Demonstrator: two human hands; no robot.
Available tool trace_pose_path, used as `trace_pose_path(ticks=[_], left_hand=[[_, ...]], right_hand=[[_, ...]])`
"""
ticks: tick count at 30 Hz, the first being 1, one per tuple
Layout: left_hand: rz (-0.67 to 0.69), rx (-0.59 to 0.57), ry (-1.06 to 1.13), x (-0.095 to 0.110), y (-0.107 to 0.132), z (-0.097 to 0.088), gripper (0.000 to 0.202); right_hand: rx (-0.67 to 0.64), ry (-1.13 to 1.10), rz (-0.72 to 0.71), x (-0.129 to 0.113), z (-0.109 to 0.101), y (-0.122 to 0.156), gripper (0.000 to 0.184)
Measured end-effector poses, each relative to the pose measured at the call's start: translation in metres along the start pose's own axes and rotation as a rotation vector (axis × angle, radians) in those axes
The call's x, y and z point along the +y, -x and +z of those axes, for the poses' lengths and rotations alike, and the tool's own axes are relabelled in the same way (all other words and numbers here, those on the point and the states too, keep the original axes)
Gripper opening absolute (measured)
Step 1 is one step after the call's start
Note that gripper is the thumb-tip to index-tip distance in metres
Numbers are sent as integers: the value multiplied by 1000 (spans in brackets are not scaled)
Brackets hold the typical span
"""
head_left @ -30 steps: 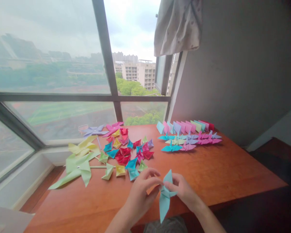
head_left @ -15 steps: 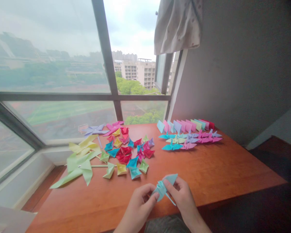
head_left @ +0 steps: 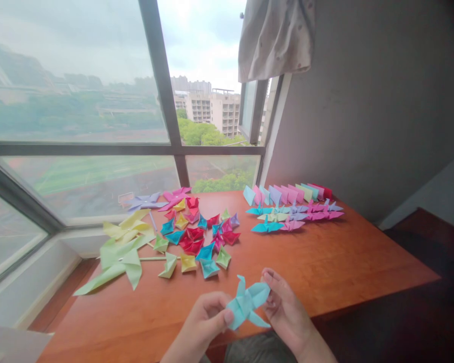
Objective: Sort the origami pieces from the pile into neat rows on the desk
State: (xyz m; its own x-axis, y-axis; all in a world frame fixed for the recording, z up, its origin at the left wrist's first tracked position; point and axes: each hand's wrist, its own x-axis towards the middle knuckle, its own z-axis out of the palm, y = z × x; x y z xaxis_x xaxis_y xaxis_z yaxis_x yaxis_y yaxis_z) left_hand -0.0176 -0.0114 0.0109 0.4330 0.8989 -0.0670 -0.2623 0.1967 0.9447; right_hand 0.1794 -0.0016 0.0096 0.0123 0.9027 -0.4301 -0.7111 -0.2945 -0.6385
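Observation:
A light blue paper crane (head_left: 246, 303) is held above the near edge of the table, its wings spread and its two narrow points sticking out up and down. My left hand (head_left: 208, 318) pinches one wing between thumb and fingers. At the tip of the other wing is my right hand (head_left: 283, 307), its fingers curled and touching the paper; how firmly they grip is hard to make out. Beyond the hands, several folded cranes (head_left: 268, 226) stand in rows at the right back, and many small paper boats (head_left: 210, 268) are grouped left of centre.
Green and yellow paper pinwheels (head_left: 123, 262) lie at the left, with purple and pink pinwheels (head_left: 176, 195) near the window. Folded paper pieces (head_left: 275, 195) stand in a row at the far right. The wooden table (head_left: 344, 267) ends at a window frame (head_left: 179, 151) and a grey wall.
The crane has been turned and opened out, so both wings and both narrow points now show. My right hand has shifted from over its body to the wing tip. The view has moved slightly.

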Motion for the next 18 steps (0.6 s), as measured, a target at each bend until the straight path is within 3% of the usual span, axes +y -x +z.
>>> trace_pose_path(ticks=[5,10,14,18], left_hand=[[4,114,-17,2,-7,-4,43],[38,302,-135,11,-17,-3,42],[68,274,-227,11,-21,5,43],[88,212,-313,4,-21,11,45]], right_hand=[[-11,138,-170,-5,-7,-6,32],[-13,595,-502,-3,-11,5,27],[-221,975,-667,8,-4,13,22],[-220,1152,-813,11,2,13,16]])
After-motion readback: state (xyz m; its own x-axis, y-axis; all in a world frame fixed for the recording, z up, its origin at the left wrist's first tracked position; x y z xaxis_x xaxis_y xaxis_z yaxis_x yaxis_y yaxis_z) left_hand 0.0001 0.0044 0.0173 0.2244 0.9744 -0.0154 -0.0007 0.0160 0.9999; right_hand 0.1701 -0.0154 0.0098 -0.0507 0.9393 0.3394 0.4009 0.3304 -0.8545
